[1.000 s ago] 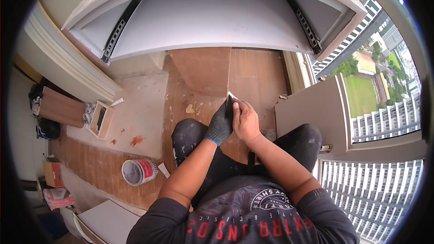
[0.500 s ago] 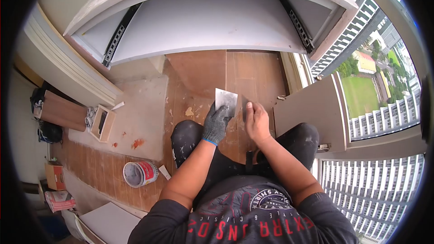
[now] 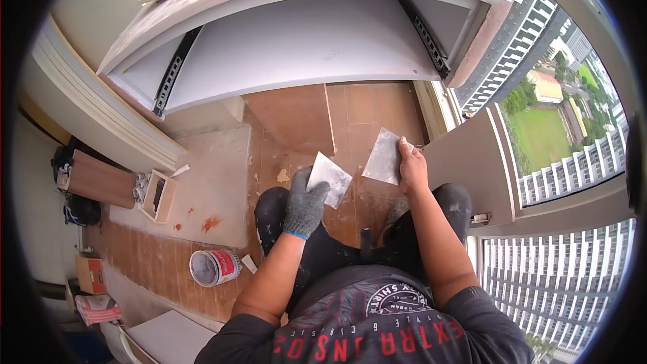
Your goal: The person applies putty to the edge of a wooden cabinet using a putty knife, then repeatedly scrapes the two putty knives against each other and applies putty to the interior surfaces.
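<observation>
My left hand [image 3: 304, 205], in a grey knit glove with a blue cuff edge, is closed on a flat metal putty scraper [image 3: 330, 178] smeared with white. Its thumb presses on the scraper's face. In my bare right hand [image 3: 413, 168] is a second flat putty scraper [image 3: 383, 157], gripped along its right edge and tilted. The two scrapers are apart, both held above the wooden floor between my knees. A tin [image 3: 214, 267] with a red and white label, grey inside, stands on the floor to the left.
Ahead is a pale cabinet frame [image 3: 303, 40] with metal drawer runners. A brown panel [image 3: 293, 118] lies below it. A wooden box [image 3: 160, 197] sits on the grey floor patch at left. To the right are a cabinet door [image 3: 465, 152] and tall windows.
My hands have moved apart, the right one outward, turning its scraper's face into view. My left hand has shifted slightly left and down, and its scraper has tilted.
</observation>
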Motion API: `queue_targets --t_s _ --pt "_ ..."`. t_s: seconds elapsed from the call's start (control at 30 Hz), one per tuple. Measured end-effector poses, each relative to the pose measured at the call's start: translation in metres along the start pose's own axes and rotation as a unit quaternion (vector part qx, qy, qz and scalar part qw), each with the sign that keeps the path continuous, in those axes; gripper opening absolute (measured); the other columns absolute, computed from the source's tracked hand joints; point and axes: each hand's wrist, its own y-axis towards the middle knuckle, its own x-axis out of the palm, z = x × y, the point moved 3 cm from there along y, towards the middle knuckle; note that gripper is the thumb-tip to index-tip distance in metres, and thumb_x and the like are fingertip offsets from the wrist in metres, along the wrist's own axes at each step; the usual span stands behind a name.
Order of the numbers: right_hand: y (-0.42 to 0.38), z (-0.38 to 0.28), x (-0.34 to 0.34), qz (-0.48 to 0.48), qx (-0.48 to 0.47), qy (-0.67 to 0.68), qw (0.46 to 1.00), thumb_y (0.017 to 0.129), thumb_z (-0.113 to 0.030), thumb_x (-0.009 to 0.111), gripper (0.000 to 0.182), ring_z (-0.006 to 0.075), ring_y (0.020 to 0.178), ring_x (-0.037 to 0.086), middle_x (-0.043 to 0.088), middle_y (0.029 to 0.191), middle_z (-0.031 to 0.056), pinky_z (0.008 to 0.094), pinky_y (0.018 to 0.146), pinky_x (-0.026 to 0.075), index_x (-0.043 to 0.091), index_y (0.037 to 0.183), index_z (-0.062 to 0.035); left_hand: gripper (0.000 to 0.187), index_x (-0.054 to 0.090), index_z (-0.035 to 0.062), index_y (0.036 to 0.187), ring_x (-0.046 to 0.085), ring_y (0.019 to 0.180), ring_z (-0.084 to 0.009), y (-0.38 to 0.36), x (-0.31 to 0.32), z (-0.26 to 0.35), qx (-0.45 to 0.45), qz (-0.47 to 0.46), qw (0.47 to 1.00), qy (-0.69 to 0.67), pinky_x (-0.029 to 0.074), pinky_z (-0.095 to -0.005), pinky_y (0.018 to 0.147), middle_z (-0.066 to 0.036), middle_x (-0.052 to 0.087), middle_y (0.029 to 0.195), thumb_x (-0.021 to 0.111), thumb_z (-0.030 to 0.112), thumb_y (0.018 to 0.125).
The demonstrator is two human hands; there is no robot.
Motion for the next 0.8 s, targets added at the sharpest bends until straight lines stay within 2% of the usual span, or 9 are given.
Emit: queue_targets --t_s 0.07,0.17,0.2,0.33,0.43,0.53,0.67,0.73,0.8 --pt "-0.009 0.001 0.006 -0.009 0.125 0.112 0.986 0.1 -0.047 0.058 0.043 0.0144 0.061 0.06 0.067 0.079 0.002 0.0317 0.057 0.049 0.065 0.096 -0.0049 0.027 0.06 -0.0031 0.118 0.065 0.097 -0.0202 0.0 0.01 0.041 0.034 -0.034 0.995 0.084 0.052 -0.0344 0.087 -0.013 0.067 0.104 0.061 0.005 0.093" --pt "0.007 0.055 -0.02 -0.179 0.3 0.178 0.92 0.095 -0.063 0.053 0.048 0.0154 0.056 0.058 0.066 0.073 -0.0015 0.0287 0.045 0.036 0.069 0.093 -0.0177 0.028 0.063 0.001 0.118 0.064 0.099 -0.0302 -0.01 0.045 0.049 0.313 -0.071 0.91 0.261 0.051 -0.0391 0.091 -0.016 0.067 0.112 0.065 0.006 0.091" --pt "-0.003 0.056 -0.015 -0.165 0.326 0.169 0.915 0.097 -0.061 0.053 0.047 0.0144 0.052 0.056 0.064 0.069 -0.0014 0.0284 0.044 0.037 0.067 0.089 -0.0167 0.028 0.067 0.0023 0.116 0.063 0.101 -0.0356 -0.016 0.061 0.05 0.349 -0.086 0.893 0.272 0.051 -0.0431 0.092 -0.017 0.068 0.112 0.065 0.005 0.089" --pt "-0.057 0.034 0.038 -0.118 0.396 0.156 0.897 0.099 -0.048 0.048 0.041 0.0117 0.047 0.053 0.058 0.061 -0.0002 0.0254 0.041 0.041 0.063 0.081 -0.0138 0.041 0.065 0.0035 0.123 0.063 0.101 -0.0325 -0.022 0.096 0.035 0.451 -0.118 0.815 0.345 0.049 -0.0446 0.092 -0.014 0.068 0.111 0.067 0.008 0.082" --pt "-0.033 0.068 0.011 -0.255 0.424 0.218 0.841 0.098 -0.038 0.044 0.038 0.0161 0.062 0.067 0.067 0.074 0.0098 0.0218 0.048 0.052 0.065 0.084 -0.0093 0.045 0.062 0.0035 0.126 0.063 0.096 -0.0319 -0.009 0.1 0.031 0.405 -0.146 0.82 0.378 0.049 -0.0458 0.088 -0.013 0.068 0.108 0.067 0.01 0.081" --pt "-0.04 0.046 0.016 -0.318 0.46 0.291 0.776 0.098 -0.036 0.046 0.034 0.0122 0.054 0.058 0.06 0.067 0.005 0.0215 0.042 0.044 0.06 0.078 -0.0125 0.045 0.061 0.0034 0.126 0.063 0.093 -0.0317 0.009 0.101 0.034 0.416 -0.159 0.812 0.377 0.048 -0.0453 0.085 -0.012 0.068 0.104 0.065 0.008 0.081" --pt "-0.067 0.034 0.025 -0.254 0.428 0.142 0.855 0.098 -0.031 0.048 0.029 0.0062 0.046 0.03 0.034 0.059 -0.006 0.0206 0.039 0.022 0.045 0.072 -0.0179 0.051 0.061 0.0053 0.13 0.062 0.098 -0.0319 0.073 0.069 0.002 0.332 -0.114 0.8 0.487 0.048 -0.0455 0.089 -0.013 0.068 0.109 0.063 0.008 0.079" --pt "-0.046 0.039 0.016 -0.262 0.447 0.264 0.814 0.099 -0.033 0.047 0.03 0.0066 0.046 0.029 0.033 0.058 -0.0063 0.0214 0.039 0.023 0.044 0.072 -0.0182 0.05 0.061 0.0052 0.129 0.063 0.097 -0.0318 0.082 0.062 0.023 0.316 -0.106 0.767 0.548 0.048 -0.0453 0.087 -0.012 0.069 0.108 0.062 0.007 0.079" --pt "-0.029 0.045 0.004 -0.304 0.462 0.394 0.734 0.098 -0.029 0.046 0.025 0.0063 0.047 0.035 0.042 0.062 -0.0047 0.0209 0.039 0.027 0.053 0.078 -0.0154 0.051 0.061 0.0063 0.13 0.064 0.098 -0.0315 0.062 0.071 0.049 0.433 -0.112 0.765 0.463 0.049 -0.0451 0.087 -0.012 0.069 0.11 0.061 0.006 0.08"
